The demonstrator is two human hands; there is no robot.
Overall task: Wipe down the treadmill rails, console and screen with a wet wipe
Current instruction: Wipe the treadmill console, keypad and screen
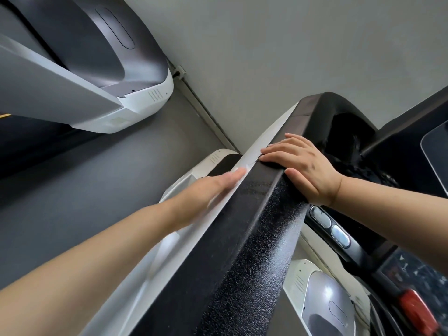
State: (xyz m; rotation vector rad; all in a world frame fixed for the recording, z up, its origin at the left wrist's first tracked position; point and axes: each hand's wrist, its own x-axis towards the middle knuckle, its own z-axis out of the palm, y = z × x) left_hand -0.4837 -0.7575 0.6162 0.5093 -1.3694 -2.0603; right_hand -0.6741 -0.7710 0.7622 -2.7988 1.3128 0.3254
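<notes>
Black textured rail (254, 238) runs diagonally, near end lower left, far end upper right toward the console (400, 258). Right hand (303, 166) lies flat over the rail top, fingers straight. Left hand (213, 187), blurred, flat against rail's white side. Wipe not discernible.

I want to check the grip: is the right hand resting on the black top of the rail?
Yes, the right hand lies over the black textured top of the rail, its fingers reaching across to the white side.

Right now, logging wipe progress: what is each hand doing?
Left hand: open, flat against the rail's white side.
Right hand: open, resting on the black rail top.
</notes>
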